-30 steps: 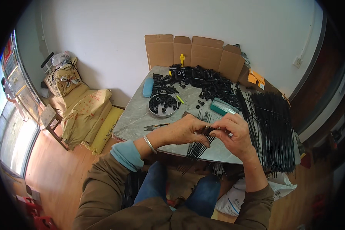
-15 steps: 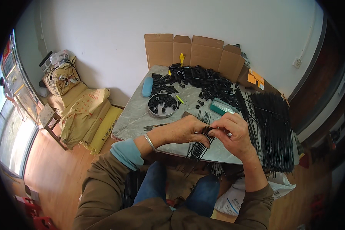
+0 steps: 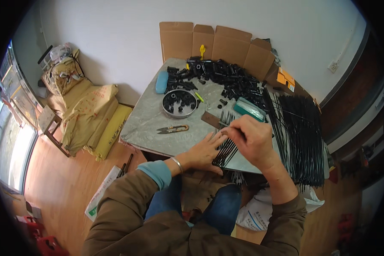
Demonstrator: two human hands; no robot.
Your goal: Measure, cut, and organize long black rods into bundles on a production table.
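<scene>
My left hand (image 3: 204,152) lies low over the near part of the table, its fingers stretched out beside a small bundle of thin black rods (image 3: 227,157). Just to its right, my right hand (image 3: 252,138) is closed above the same rods; what its fingers grip, if anything, is hidden. A flat brown strip (image 3: 210,119) reaches out from behind the hands. Left of them lies a pair of thread snips (image 3: 173,129). Beyond these stands a round metal bowl (image 3: 164,110) with small black parts in it.
Black plastic parts (image 3: 234,79) are heaped at the back before upright cardboard (image 3: 230,45). A large sheaf of black rods (image 3: 301,141) covers the right side. A teal box (image 3: 248,109), blue case (image 3: 161,82) and yellow-green marker (image 3: 199,97) lie around. Sacks (image 3: 89,111) stand left.
My left hand has gone from a pinch to stretched fingers, moving down and left. My right hand has closed further, at nearly the same place. Snips and brown strip show more fully.
</scene>
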